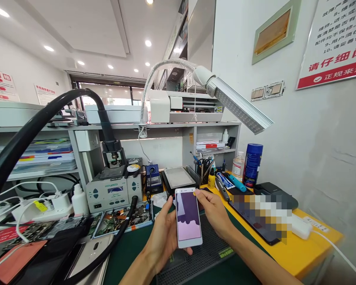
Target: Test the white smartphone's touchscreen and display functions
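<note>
A white smartphone point(189, 217), upright and tilted towards me, is held in front of me with its screen lit in pink and dark purple. My left hand point(162, 233) cradles it from the left and behind, the thumb along its left edge and a fingertip showing under the lower edge. At its top right corner, my right hand point(215, 211) pinches the phone between thumb and fingers; the fingers behind it are hidden. Below both hands lies a dark perforated mat point(213, 241) on a green work surface point(130, 253).
On the left stand a grey soldering station point(112, 194), a tray of circuit boards point(121, 217) and several phones. A thick black hose point(26, 126) arches across the left side. An LED lamp point(240, 105) hangs above. Bottles, including a blue can point(253, 164), stand on the yellow tabletop point(311, 253).
</note>
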Demonstrator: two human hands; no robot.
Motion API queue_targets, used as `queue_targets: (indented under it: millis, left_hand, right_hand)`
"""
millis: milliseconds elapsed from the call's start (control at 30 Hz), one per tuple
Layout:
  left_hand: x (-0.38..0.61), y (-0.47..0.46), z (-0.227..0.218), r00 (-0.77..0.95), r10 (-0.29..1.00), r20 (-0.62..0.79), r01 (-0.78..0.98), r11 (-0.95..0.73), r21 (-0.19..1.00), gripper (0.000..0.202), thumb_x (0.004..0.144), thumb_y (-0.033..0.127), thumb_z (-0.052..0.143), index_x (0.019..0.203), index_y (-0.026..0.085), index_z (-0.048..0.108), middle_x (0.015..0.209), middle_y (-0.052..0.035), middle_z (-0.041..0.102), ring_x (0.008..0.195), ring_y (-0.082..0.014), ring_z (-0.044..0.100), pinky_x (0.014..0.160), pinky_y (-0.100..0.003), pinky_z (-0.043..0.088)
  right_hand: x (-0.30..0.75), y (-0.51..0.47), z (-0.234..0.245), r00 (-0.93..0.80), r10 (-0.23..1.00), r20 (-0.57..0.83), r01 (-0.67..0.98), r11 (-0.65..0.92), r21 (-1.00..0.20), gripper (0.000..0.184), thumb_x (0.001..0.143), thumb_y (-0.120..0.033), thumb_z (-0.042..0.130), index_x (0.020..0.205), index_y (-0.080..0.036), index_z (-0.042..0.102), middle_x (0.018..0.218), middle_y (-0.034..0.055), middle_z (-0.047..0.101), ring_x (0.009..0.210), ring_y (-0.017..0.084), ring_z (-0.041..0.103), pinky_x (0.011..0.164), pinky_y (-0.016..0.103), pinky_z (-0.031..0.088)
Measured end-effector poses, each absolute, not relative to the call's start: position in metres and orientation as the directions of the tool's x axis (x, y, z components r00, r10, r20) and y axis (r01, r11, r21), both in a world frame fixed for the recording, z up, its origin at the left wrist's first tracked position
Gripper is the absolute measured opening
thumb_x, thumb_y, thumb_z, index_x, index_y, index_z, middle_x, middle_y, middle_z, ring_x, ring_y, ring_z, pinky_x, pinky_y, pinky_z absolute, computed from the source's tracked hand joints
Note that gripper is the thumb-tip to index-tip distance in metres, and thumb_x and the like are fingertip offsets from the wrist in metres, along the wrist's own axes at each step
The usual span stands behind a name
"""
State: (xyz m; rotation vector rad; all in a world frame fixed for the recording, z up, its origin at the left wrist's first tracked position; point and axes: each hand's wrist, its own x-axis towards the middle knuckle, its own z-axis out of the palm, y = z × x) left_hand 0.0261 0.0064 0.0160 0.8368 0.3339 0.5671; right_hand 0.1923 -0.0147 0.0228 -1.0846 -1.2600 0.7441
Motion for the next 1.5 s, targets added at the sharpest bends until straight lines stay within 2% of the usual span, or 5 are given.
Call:
queue_targets:
  millis: [367, 633, 867, 1100, 1500]
  left_hand:
    - [0.030, 0.009, 0.009, 0.855, 0.511, -0.085, -0.286, 0.603, 0.745, 0.071, 0.086, 0.070, 0.038, 0.124, 0.013, 0.058, 0.102, -0.0188, 0.068, 0.076, -0.0250, 0.067, 0.049, -0.028, 0.051]
    - [0.019, 0.017, 0.009, 0.799, 0.597, -0.063, -0.387, 0.593, 0.706, 0.070, 0.084, 0.070, 0.043, 0.114, 0.010, 0.063, 0.094, -0.0151, 0.067, 0.084, -0.0291, 0.068, 0.070, -0.044, 0.056]
    - [0.009, 0.030, 0.016, 0.680, 0.734, -0.005, -0.529, 0.494, 0.690, 0.070, 0.085, 0.070, 0.040, 0.106, 0.007, 0.064, 0.083, -0.0116, 0.066, 0.069, -0.0235, 0.067, 0.057, -0.039, 0.058]
    - [0.005, 0.038, 0.014, 0.639, 0.769, 0.017, -0.569, 0.458, 0.683, 0.070, 0.085, 0.070, 0.039, 0.106, 0.008, 0.064, 0.081, -0.0123, 0.067, 0.067, -0.0233, 0.067, 0.054, -0.040, 0.058]
    - [0.007, 0.032, 0.016, 0.555, 0.832, -0.014, -0.605, 0.415, 0.679, 0.067, 0.084, 0.068, 0.044, 0.109, 0.009, 0.064, 0.082, -0.0127, 0.071, 0.066, -0.0222, 0.068, 0.053, -0.036, 0.058]
  right_hand:
    - [0.189, -0.019, 0.031, 0.130, 0.905, 0.405, 0.303, 0.352, -0.885, 0.045, 0.092, -0.054, 0.045, 0.090, -0.017, 0.070, 0.076, 0.0037, 0.065, 0.071, 0.020, 0.057, 0.063, 0.027, 0.045]
    - [0.183, 0.001, 0.036, -0.069, 0.890, 0.451, 0.308, 0.449, -0.839, 0.043, 0.092, -0.047, 0.046, 0.119, -0.020, 0.066, 0.096, 0.0052, 0.070, 0.078, 0.021, 0.062, 0.069, 0.030, 0.050]
    - [0.165, 0.027, 0.049, -0.255, 0.909, 0.330, 0.198, 0.383, -0.902, 0.051, 0.087, -0.047, 0.055, 0.131, -0.022, 0.056, 0.090, 0.0037, 0.069, 0.054, 0.012, 0.053, 0.053, 0.026, 0.047]
    - [0.162, 0.027, 0.024, -0.138, 0.928, 0.346, 0.235, 0.370, -0.899, 0.049, 0.087, -0.046, 0.056, 0.126, -0.015, 0.057, 0.082, 0.0035, 0.064, 0.063, 0.014, 0.056, 0.060, 0.027, 0.049]
    - [0.168, 0.014, 0.018, -0.158, 0.951, 0.266, 0.315, 0.304, -0.899, 0.049, 0.086, -0.042, 0.060, 0.126, -0.016, 0.054, 0.105, 0.0100, 0.065, 0.080, 0.018, 0.063, 0.063, 0.028, 0.051]
